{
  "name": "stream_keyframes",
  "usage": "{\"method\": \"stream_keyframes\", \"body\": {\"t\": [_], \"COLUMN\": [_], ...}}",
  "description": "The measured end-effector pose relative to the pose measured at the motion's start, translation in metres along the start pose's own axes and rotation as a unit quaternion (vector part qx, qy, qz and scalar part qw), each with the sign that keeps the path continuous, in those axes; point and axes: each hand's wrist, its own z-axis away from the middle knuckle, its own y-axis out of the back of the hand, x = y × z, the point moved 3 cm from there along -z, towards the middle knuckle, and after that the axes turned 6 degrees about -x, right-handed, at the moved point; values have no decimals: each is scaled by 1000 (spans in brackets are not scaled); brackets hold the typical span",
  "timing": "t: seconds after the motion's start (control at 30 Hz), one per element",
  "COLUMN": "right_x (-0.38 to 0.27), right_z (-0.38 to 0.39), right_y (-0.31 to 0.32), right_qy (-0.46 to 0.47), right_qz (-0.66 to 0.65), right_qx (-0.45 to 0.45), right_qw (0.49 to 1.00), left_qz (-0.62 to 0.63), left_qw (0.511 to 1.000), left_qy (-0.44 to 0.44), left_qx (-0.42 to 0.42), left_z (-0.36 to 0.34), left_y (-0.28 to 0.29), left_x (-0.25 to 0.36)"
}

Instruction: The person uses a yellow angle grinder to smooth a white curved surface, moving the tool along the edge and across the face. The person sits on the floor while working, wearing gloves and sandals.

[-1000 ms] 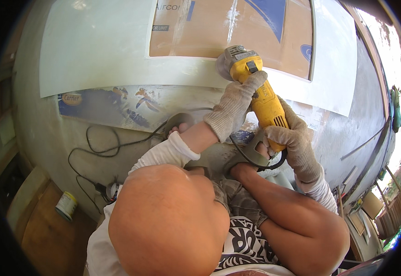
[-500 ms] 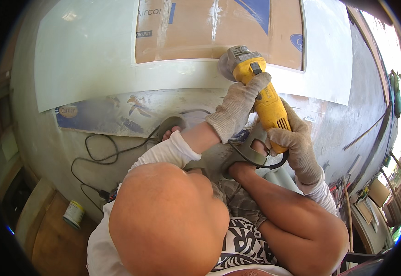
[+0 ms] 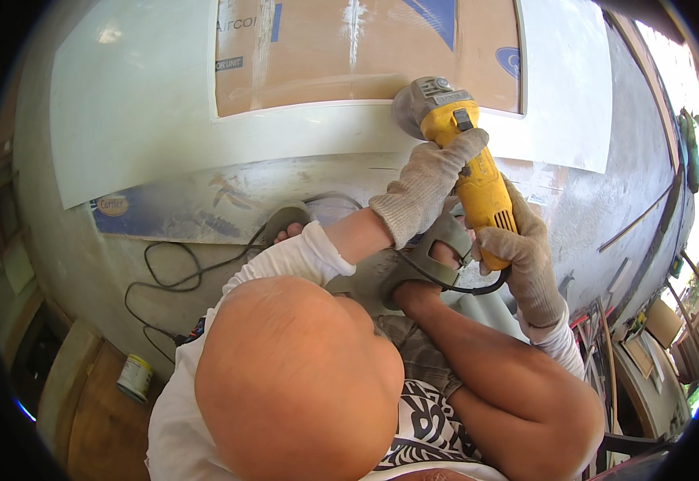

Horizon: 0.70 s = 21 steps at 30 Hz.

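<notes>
A yellow angle grinder (image 3: pixel 482 188) with a grey metal head is held slantwise in both my gloved hands. My left hand (image 3: pixel 433 180) wraps round its body just behind the head, near the black switch. My right hand (image 3: pixel 522 250) grips the rear end, where the black cord comes out. The grinder's disc (image 3: pixel 406 111) is at the lower inner edge of the opening in a large white sheet (image 3: pixel 141 144); whether it touches cannot be made out. Brown cardboard (image 3: pixel 309 68) shows through that rectangular opening.
Another printed cardboard piece (image 3: pixel 205 204) lies under the sheet's near edge. The power cord (image 3: pixel 185 280) loops over the floor to the left of my sandalled feet. A small can (image 3: pixel 134 377) stands at the lower left; boards and sticks (image 3: pixel 642 353) lean at the right.
In the picture, the grinder and both hands have shifted slightly to the right relative to the sheet, whose opening now appears farther left. The disc has moved rightward along the opening's lower edge.
</notes>
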Motion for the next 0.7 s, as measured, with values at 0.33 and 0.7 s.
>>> {"method": "stream_keyframes", "body": {"t": [0.33, 0.7], "right_x": [1, 3], "right_z": [11, 34], "right_y": [19, 29], "right_qy": [-9, -4], "right_qz": [-26, 3], "right_qx": [36, 119], "right_qw": [999, 993], "left_qz": [-57, -102], "left_qw": [997, 989], "left_qy": [45, 50], "left_qx": [-33, -93], "left_z": [-14, -23], "left_y": [-20, -47], "left_x": [-10, -18]}}
